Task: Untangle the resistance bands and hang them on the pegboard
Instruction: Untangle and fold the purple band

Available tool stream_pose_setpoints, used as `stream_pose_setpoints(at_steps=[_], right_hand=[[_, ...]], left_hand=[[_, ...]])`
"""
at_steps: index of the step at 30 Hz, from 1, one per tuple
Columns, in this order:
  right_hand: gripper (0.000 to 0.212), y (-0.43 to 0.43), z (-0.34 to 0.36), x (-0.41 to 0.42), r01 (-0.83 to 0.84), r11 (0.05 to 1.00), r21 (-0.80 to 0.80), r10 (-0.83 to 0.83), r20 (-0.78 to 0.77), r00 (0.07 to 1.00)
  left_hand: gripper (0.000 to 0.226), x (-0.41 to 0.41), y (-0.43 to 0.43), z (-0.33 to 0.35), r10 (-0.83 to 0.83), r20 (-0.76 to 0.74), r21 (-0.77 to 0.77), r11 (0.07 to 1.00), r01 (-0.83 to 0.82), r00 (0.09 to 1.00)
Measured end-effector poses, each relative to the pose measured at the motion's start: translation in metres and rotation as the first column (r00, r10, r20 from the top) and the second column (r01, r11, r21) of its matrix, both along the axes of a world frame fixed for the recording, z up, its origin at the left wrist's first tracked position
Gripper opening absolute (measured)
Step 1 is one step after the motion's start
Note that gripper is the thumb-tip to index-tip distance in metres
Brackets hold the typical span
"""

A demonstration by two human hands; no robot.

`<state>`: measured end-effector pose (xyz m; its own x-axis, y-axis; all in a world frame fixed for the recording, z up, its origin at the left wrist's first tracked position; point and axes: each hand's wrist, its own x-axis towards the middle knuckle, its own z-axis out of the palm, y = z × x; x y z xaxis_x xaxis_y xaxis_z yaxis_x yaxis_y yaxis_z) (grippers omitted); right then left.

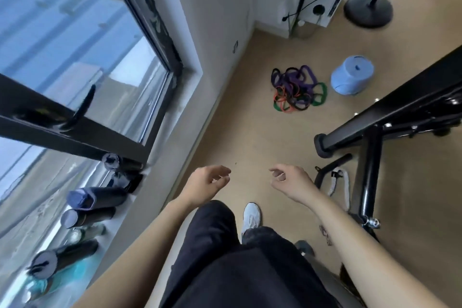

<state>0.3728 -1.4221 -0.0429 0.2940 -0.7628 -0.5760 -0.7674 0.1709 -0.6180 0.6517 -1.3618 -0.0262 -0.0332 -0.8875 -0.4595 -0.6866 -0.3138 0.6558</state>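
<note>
None of the task looks done yet. The resistance bands lie in one knotted heap on the tan floor, at about one o'clock from the person's hands and well apart from them. Purple, black, green and a thin red-orange loop cross over and through each other, and no band lies separate from the pile. No pegboard shows in the head view, so I cannot tell whether any band already hangs there, nor where its hooks are.

The left hand and the right hand are held out in front of the body, near each other, fingers loosely curled and holding nothing. A white shoe sits at six o'clock from the heap.

At three o'clock of the heap, just beside it, stands a pale blue roll. A black steel frame crosses at four o'clock from the heap. The window, with rolled mats on its sill, fills the nine o'clock side.

By my reading everything is left: reach the heap, lift it, work each loop free, then find the board and hang the bands one by one.
</note>
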Motion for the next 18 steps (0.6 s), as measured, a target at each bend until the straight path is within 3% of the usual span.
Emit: stream_pose_setpoints(at_steps=[8, 18], right_hand=[[0.038, -0.151, 0.002, -0.008, 0.067, 0.998, 0.01, -0.067, -0.03, 0.997], [0.041, -0.299, 0.002, -0.018, 0.238, 0.969, 0.062, -0.235, -0.055, 0.971]], left_hand=[[0.02, 0.002, -0.157, -0.016, -0.057, -0.044, 0.039, 0.998, 0.058, 0.997], [0.022, -0.009, -0.393, -0.021, -0.349, -0.04, 0.083, 0.933, 0.351, 0.936]])
